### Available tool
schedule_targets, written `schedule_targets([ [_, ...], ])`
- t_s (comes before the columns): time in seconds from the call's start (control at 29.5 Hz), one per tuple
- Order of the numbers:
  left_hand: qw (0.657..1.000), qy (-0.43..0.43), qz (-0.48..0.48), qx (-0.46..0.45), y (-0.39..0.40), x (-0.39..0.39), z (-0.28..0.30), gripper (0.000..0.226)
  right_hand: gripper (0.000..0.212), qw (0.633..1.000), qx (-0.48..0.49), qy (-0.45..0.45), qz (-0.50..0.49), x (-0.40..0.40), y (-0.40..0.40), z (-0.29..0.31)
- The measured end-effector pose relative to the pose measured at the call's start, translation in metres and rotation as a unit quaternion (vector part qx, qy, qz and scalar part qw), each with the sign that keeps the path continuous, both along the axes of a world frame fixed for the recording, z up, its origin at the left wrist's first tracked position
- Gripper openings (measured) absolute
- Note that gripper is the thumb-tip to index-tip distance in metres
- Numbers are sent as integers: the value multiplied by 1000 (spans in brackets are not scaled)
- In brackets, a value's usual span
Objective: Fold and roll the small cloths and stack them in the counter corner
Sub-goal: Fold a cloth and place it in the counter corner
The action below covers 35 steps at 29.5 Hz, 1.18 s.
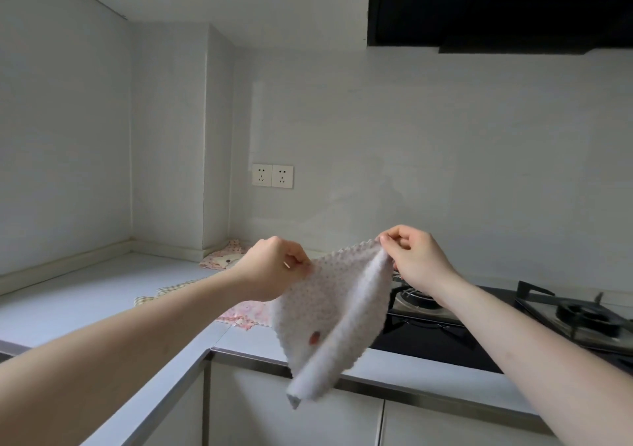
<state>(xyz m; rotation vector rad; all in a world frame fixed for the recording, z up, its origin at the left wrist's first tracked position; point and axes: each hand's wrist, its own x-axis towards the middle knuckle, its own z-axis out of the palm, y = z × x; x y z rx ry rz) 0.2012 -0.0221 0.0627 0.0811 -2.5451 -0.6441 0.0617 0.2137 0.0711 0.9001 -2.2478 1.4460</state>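
A: Fingers of left hand (274,267) pinch one top corner of the dotted cloth (329,312), right hand (416,257) pinches the other; it hangs over the counter (85,305) edge.
B: Level corners, then fold. Other cloths (226,259) sit in the corner; hob (479,322) right.

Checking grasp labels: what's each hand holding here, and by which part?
Both hold one white dotted cloth in the air: the left hand pinches its upper left corner, the right hand its upper right corner; the rest hangs loose.
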Motion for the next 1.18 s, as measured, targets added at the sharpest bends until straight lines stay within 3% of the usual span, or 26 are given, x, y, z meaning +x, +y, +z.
schedule_targets([
  [0.07, 998, 4, 40, -56, -5, -8, 3, 5, 18, 999, 32, 30, -13, -2, -3, 2],
  [0.14, 992, 19, 79, -96, -9, -17, 11, 16, 16, 995, 58, 72, -33, -3, -6, 8],
  [0.27, 980, 81, 136, -119, -14, -29, 32, 21, 22, 984, 82, 129, -91, -11, -9, 24],
  [0.47, 971, 179, 95, -126, -12, -23, 33, 10, 21, 985, 63, 110, -118, -9, 3, 21],
  [0.61, 979, 126, 41, -155, -9, -4, -3, 15, 19, 985, 116, 78, -99, 2, 20, -12],
  [0.88, 972, -134, -49, -184, -7, 15, -101, 18, 24, 965, 258, -22, -41, 10, 37, -99],
  [1.02, 973, -151, -40, -169, -9, 5, -119, 13, 25, 964, 256, -51, -54, -2, 32, -124],
  [1.18, 987, -117, 0, -105, -24, -18, -115, 14, 20, 979, 176, -83, -64, -27, 13, -130],
])
